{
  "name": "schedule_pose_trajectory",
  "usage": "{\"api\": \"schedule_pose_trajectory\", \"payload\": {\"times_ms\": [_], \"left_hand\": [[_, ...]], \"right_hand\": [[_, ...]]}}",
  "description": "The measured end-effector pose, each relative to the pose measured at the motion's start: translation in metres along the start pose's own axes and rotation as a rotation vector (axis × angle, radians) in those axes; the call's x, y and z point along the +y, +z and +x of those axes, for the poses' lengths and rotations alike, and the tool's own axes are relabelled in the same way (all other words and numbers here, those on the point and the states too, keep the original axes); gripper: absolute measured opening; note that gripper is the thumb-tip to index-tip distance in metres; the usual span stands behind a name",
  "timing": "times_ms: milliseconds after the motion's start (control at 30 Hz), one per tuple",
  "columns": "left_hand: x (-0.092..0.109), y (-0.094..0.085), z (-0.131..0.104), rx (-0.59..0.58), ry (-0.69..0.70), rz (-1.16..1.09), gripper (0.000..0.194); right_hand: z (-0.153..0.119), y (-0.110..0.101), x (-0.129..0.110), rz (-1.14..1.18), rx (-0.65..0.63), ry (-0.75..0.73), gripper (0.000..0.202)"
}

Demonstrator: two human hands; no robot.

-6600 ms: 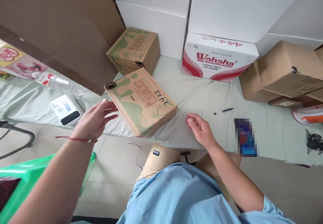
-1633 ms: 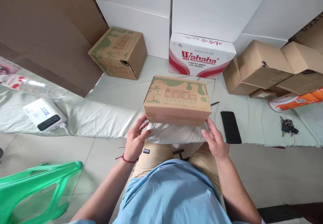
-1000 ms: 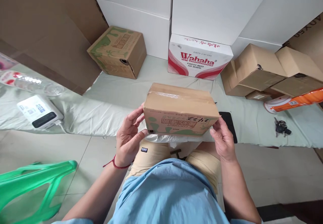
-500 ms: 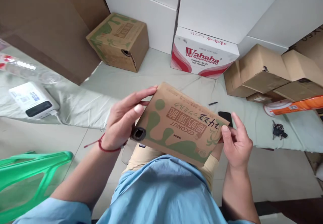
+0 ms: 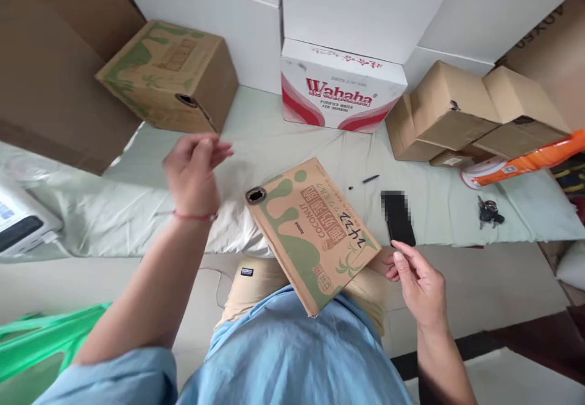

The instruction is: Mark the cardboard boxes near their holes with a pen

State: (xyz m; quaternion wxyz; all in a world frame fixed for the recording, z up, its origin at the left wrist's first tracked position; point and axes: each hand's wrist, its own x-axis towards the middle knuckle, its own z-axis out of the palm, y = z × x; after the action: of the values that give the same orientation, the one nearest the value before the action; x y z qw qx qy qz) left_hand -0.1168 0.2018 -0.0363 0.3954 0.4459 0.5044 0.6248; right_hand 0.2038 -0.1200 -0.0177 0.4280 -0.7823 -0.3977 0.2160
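A flat-looking brown cardboard box (image 5: pixel 292 240) with green print, a handwritten 2422 and a dark-rimmed hole at one corner rests tilted between the bed-like edge and my lap. My left hand (image 5: pixel 194 170), a red string on its wrist, is up in the air left of the box, apart from it. Motion blurs its half-curled fingers, and whether anything is between them I cannot tell. My right hand (image 5: pixel 418 280) is just beside the box's right corner, fingers loosely apart, with nothing seen in it. Beyond that hand lies a black phone (image 5: pixel 400 222).
On the pale green sheet (image 5: pixel 256 119) stand a similar coconut box (image 5: pixel 169 76), a white-red Wahaha carton (image 5: pixel 340 97) and plain brown boxes (image 5: pixel 461 109). A pen (image 5: pixel 371 179), keys (image 5: pixel 490 211) and an orange packet (image 5: pixel 525 161) lie rightward. A white power bank (image 5: pixel 22 222) and green stool (image 5: pixel 50 338) are left.
Both hands have let go of the box. The left hand has lifted up and away to the left; the right has drawn slightly down. The box has turned clockwise, and the view has shifted.
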Motion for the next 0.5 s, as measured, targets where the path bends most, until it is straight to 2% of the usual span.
{"api": "schedule_pose_trajectory", "payload": {"times_ms": [33, 100, 167, 233, 333, 400, 500], "left_hand": [[-0.005, -0.017, -0.014, 0.06, -0.014, 0.02, 0.019], [-0.012, -0.051, -0.053, 0.039, -0.102, 0.099, 0.025], [-0.013, -0.075, -0.097, -0.093, -0.212, 0.19, 0.034], [-0.009, -0.085, -0.135, -0.211, -0.306, 0.191, 0.041], [0.001, -0.074, -0.164, -0.285, -0.298, 0.109, 0.048], [0.005, -0.059, -0.164, -0.315, -0.234, 0.039, 0.054], [0.006, -0.038, -0.15, -0.387, -0.179, -0.027, 0.076]], "right_hand": [[0.007, -0.004, 0.005, -0.049, -0.006, -0.011, 0.043], [0.03, -0.008, 0.015, -0.169, -0.037, -0.047, 0.042], [0.065, -0.005, 0.019, -0.326, -0.096, -0.103, 0.042], [0.108, 0.006, 0.016, -0.549, -0.174, -0.158, 0.04], [0.17, 0.032, -0.003, -0.997, -0.305, -0.201, 0.052], [0.2, 0.051, -0.019, -1.232, -0.441, -0.219, 0.061], [0.224, 0.07, -0.035, -1.345, -0.577, -0.284, 0.056]]}}
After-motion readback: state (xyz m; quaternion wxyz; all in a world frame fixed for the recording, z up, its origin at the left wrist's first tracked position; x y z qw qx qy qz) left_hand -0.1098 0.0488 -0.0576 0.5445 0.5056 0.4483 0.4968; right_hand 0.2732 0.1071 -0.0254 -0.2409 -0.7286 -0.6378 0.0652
